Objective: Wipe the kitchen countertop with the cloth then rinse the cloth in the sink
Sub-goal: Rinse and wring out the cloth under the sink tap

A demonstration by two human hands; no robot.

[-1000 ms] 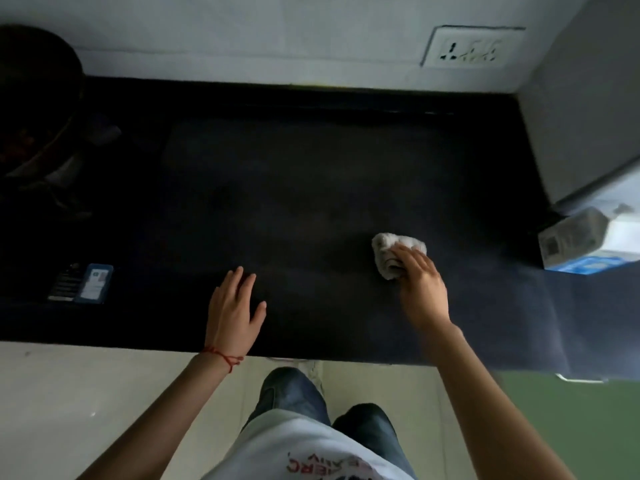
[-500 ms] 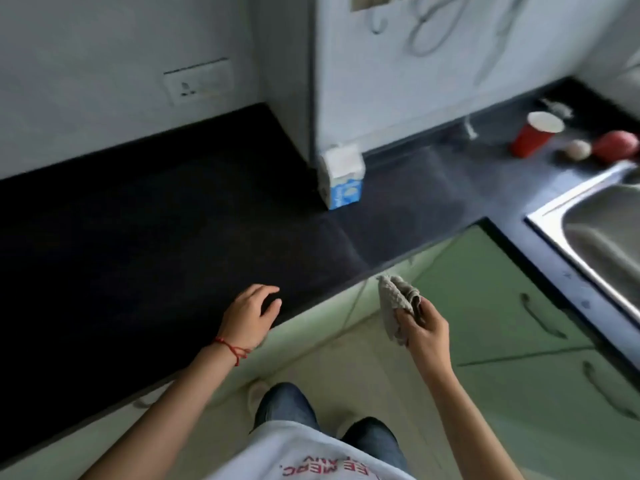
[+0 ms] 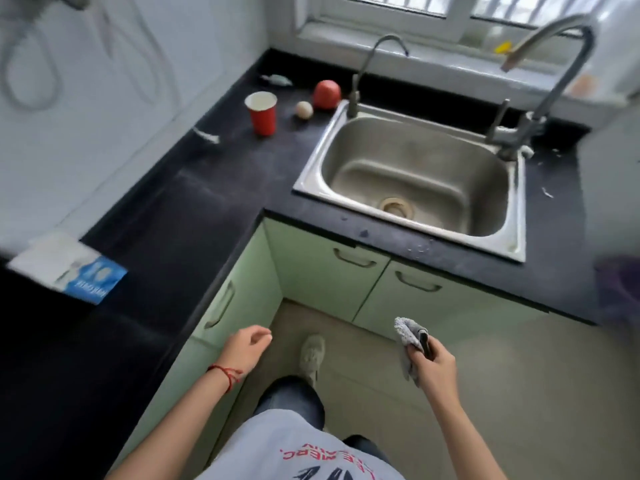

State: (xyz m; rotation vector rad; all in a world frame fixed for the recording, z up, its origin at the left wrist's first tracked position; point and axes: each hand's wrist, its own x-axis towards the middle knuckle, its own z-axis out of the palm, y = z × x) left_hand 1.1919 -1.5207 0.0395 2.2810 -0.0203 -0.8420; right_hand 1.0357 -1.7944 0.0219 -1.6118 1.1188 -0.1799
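Left of the sink [image 3: 408, 178], a red cup [image 3: 262, 113] stands on the dark countertop [image 3: 194, 216]. Below the sink, over the floor, the left hand [image 3: 246, 349] hangs loosely curled and empty. The right hand [image 3: 433, 370], closed, grips the grey cloth [image 3: 408, 336] in front of the sink.
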